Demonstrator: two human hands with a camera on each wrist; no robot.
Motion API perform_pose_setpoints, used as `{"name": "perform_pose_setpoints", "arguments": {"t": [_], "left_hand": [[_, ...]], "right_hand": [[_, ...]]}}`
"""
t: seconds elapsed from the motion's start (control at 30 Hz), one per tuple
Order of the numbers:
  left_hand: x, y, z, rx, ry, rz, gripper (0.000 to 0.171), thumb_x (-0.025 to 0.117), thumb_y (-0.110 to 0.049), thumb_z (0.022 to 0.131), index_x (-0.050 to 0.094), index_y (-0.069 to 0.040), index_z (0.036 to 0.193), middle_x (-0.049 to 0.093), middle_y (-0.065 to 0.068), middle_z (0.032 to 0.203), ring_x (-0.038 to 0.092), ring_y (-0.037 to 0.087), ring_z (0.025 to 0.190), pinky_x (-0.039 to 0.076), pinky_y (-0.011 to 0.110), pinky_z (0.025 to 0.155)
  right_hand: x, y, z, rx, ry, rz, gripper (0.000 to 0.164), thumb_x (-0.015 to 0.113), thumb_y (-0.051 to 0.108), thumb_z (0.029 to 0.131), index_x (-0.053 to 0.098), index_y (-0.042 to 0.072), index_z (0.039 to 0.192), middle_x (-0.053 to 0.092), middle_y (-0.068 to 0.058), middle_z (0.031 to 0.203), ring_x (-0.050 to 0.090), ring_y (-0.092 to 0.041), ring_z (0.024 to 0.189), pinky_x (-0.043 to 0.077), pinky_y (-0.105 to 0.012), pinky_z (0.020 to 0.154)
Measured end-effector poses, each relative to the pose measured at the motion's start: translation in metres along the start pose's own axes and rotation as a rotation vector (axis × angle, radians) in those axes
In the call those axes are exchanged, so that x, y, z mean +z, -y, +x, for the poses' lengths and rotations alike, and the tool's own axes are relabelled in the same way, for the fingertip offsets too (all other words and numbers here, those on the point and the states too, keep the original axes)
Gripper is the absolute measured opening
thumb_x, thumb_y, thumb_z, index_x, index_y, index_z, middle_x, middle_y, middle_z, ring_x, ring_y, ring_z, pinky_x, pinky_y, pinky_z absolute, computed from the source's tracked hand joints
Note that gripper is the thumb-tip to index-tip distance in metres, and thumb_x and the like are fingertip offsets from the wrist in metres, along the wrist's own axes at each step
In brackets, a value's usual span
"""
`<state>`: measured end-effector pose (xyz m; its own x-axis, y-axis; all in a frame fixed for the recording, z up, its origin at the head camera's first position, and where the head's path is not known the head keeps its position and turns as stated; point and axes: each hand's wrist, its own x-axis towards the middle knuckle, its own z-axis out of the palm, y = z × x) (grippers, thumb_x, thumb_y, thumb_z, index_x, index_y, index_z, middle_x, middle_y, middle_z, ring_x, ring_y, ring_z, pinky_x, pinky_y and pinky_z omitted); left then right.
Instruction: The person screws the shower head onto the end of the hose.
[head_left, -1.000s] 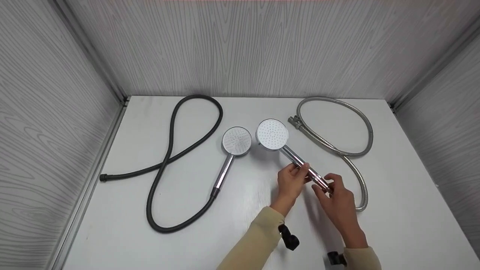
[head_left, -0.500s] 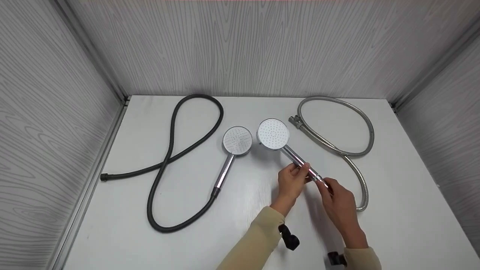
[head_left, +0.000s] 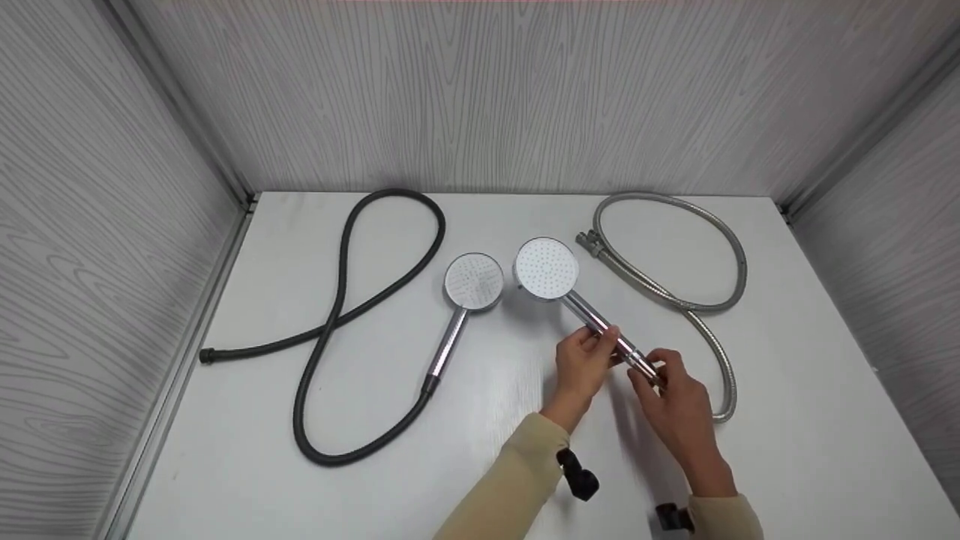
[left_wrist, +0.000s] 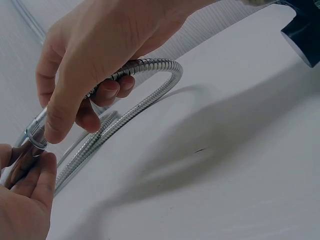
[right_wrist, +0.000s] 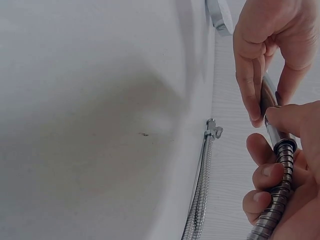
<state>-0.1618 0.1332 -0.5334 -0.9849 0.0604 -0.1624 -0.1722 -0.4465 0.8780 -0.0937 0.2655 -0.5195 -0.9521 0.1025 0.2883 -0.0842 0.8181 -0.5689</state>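
My left hand [head_left: 583, 369] grips the chrome handle of a hand shower head [head_left: 547, 268] with a white, round spray face, tilted up to the left above the table. At the handle's lower end, my right hand [head_left: 681, 409] holds the end of a silver metal shower hose [head_left: 716, 352]. The right wrist view shows the right thumb [right_wrist: 285, 119] on the smooth hose fitting [right_wrist: 274, 134], with several fingers curled around the ribbed hose [right_wrist: 282, 185] below it. In the left wrist view the fitting meets the handle [left_wrist: 22, 160]; the thread is hidden.
Left of the hands, a second shower head [head_left: 474, 282] lies joined to a looped black hose [head_left: 341, 285]. The silver hose loops at the back right, its free end fitting [head_left: 589, 241] near the held shower head. Wood-grain panels [head_left: 480, 97] enclose the white table [head_left: 247, 450].
My right fingers closed in and turned around the hose fitting half a second ago, then spread back to about their earlier pose. The left hand and shower head have barely moved.
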Motion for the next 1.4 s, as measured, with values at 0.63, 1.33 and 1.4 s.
{"name": "perform_pose_setpoints", "arguments": {"t": [0.63,1.33,1.4], "left_hand": [[-0.0007,-0.0016,-0.0005,-0.018,0.022,0.013,0.022,0.071,-0.013,0.102,0.07,0.008,0.109,0.079,0.021,0.102,0.079,0.019,0.088,0.065,0.033,0.081],[0.0001,-0.0019,-0.0022,-0.021,0.018,0.002,0.022,0.071,-0.011,0.101,0.07,0.01,0.11,0.079,0.024,0.104,0.079,0.021,0.089,0.065,0.035,0.081],[-0.0003,-0.0019,-0.0022,-0.022,0.022,-0.001,0.021,0.071,-0.011,0.102,0.07,0.009,0.109,0.079,0.023,0.103,0.079,0.019,0.088,0.065,0.035,0.081]], "right_hand": [[0.0014,0.0004,0.0002,0.008,-0.034,0.011,0.029,0.077,0.022,0.099,0.067,0.004,0.119,0.063,-0.003,0.072,0.044,-0.008,0.06,0.037,-0.024,0.055],[0.002,0.0001,0.0,0.011,-0.041,-0.008,0.025,0.07,0.025,0.104,0.074,0.002,0.115,0.069,-0.006,0.077,0.051,-0.012,0.065,0.042,-0.025,0.059],[0.0015,0.0006,0.0001,0.017,-0.031,-0.007,0.027,0.072,0.026,0.102,0.071,0.003,0.117,0.066,-0.005,0.074,0.048,-0.011,0.062,0.04,-0.025,0.057]]}}
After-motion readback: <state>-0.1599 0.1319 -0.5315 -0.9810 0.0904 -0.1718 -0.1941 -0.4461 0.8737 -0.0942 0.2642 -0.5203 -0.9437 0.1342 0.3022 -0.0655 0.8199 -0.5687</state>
